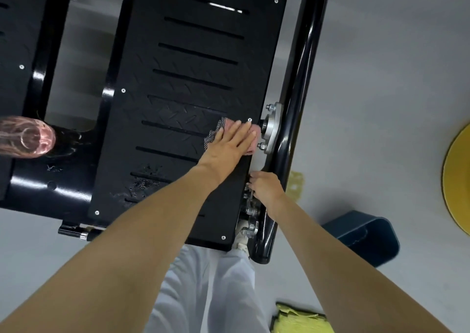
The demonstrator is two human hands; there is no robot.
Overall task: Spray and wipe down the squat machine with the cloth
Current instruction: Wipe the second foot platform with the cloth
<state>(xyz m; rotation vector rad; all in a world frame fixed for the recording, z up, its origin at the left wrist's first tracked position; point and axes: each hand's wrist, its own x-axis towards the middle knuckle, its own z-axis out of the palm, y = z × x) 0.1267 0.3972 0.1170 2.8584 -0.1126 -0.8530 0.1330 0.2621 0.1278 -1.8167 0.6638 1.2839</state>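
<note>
Pressing cloth [256,130] on footplate [190,78] — left hand [229,144] flat, blue bin [363,233] nearby

Bright and even, lit from above. White shiny streaks along the black tube [304,60] of the squat machine [193,83]. Soft grey shadows on the floor [381,78] beside the blue bin [363,233]. Sharp in the middle. Bent and stretched near the edges. Blurry pink blob [25,136] at the left edge, all smeared and out of focus.
</note>
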